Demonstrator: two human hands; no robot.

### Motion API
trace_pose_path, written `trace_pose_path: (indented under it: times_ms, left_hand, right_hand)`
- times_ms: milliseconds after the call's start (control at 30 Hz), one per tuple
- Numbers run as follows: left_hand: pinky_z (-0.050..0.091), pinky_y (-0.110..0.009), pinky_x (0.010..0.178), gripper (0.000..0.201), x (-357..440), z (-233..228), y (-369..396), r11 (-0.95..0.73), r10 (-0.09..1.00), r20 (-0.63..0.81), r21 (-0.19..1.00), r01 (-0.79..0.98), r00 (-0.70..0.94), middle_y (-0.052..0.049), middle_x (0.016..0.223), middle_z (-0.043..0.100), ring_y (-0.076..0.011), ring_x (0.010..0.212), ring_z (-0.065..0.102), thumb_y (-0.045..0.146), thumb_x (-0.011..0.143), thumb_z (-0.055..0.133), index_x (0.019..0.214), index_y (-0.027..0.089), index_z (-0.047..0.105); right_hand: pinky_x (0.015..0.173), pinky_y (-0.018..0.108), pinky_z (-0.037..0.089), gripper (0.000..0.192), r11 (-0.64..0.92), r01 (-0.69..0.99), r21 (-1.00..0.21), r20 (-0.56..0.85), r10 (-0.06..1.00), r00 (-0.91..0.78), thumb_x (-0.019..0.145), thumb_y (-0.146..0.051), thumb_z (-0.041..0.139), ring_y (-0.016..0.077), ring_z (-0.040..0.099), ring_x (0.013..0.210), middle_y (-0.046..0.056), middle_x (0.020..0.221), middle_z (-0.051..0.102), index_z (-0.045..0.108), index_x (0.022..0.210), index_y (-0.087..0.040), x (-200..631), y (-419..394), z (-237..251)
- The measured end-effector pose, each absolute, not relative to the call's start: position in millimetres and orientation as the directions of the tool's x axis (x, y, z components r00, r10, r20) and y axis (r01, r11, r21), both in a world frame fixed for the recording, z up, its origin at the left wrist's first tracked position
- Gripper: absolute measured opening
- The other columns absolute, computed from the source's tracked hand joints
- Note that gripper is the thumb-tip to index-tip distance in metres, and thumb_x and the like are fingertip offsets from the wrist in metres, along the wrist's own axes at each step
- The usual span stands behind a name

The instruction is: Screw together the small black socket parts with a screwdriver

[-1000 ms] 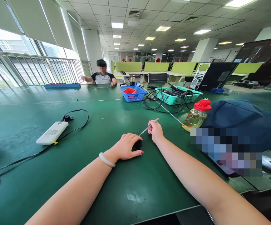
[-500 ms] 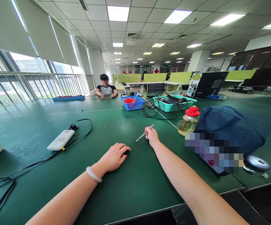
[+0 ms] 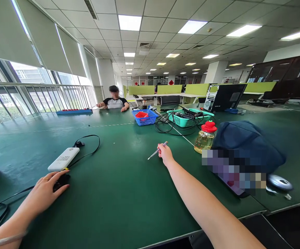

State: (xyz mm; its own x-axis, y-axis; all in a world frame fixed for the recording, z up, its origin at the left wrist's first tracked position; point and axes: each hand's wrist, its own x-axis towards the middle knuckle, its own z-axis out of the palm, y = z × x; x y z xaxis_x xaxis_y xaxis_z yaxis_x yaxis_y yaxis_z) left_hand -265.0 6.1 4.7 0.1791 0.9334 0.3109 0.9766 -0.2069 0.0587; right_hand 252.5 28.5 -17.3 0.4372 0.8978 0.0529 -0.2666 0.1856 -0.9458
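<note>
My left hand [image 3: 42, 192] is at the left of the green table [image 3: 113, 200], its fingers curled round a small black object [image 3: 62, 181] that is mostly hidden under the palm. Just beyond those fingertips lies a white power bank-like box [image 3: 64, 158] with a black strap [image 3: 98, 147]. Near the middle, my right hand [image 3: 166, 154] pinches a slim screwdriver [image 3: 153, 154], its thin shaft slanting down and left toward the tabletop. Whether its tip touches the table, I cannot tell.
A blue basket [image 3: 145, 120] and a green basket [image 3: 183, 122] full of cables stand farther back. To the right are a red-lidded bottle [image 3: 204, 140], a dark blue bag [image 3: 248, 145] and a grey mouse-like object [image 3: 281, 182]. Across the table sits a person [image 3: 115, 102].
My left hand has moved from the middle to the far left, carrying the black object. My right hand still grips the screwdriver. The view has tilted slightly; the person's arms opposite have spread.
</note>
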Motion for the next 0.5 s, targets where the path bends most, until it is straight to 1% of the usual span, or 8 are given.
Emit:
trace_pose_path:
  times_ms: [100,267,333,433,500]
  left_hand:
    - [0.049,-0.047,0.103,0.065,-275,3,3,-0.143,0.937,0.335,0.099,0.985,0.103,-0.015,0.127,0.067,-0.0337,0.116,0.063,0.054,0.083,0.047,0.135,0.017,0.059]
    - [0.054,-0.042,0.091,0.054,-271,9,0,-0.047,0.960,0.279,0.172,0.984,-0.003,-0.012,0.126,0.067,-0.0280,0.099,0.069,0.045,0.085,0.043,0.129,0.020,0.064]
    - [0.054,-0.040,0.091,0.049,-268,13,-3,-0.035,0.957,0.288,0.178,0.983,-0.018,-0.010,0.123,0.069,-0.0265,0.100,0.069,0.041,0.086,0.043,0.125,0.022,0.066]
    - [0.054,-0.039,0.090,0.043,-263,20,-7,-0.019,0.942,0.334,0.182,0.983,-0.044,-0.008,0.120,0.072,-0.0280,0.106,0.067,0.038,0.087,0.044,0.120,0.024,0.068]
    - [0.055,-0.039,0.085,0.042,-258,25,-11,0.035,0.927,0.357,0.214,0.976,-0.112,-0.007,0.119,0.072,-0.0289,0.104,0.067,0.039,0.087,0.044,0.117,0.025,0.069]
  right_hand:
    - [0.036,0.022,0.029,0.025,0.191,-0.274,-0.943,0.057,0.901,0.431,0.073,-0.032,0.069,0.0068,0.030,0.037,-0.008,0.042,0.040,0.050,0.061,-0.022,254,28,-19]
    - [0.037,0.022,0.029,0.026,0.205,-0.294,-0.934,0.070,0.909,0.412,0.074,-0.033,0.070,0.0065,0.030,0.038,-0.008,0.043,0.040,0.050,0.062,-0.022,256,27,-20]
    - [0.037,0.022,0.029,0.027,0.205,-0.306,-0.930,0.069,0.913,0.402,0.074,-0.033,0.070,0.0065,0.030,0.038,-0.008,0.043,0.039,0.050,0.062,-0.022,257,27,-20]
    - [0.038,0.023,0.030,0.029,0.208,-0.323,-0.923,0.071,0.918,0.390,0.075,-0.035,0.071,0.0063,0.030,0.037,-0.008,0.044,0.040,0.048,0.063,-0.022,258,26,-19]
    - [0.038,0.023,0.030,0.029,0.210,-0.332,-0.919,0.072,0.920,0.385,0.075,-0.035,0.070,0.0061,0.029,0.037,-0.008,0.044,0.040,0.048,0.063,-0.022,259,25,-18]
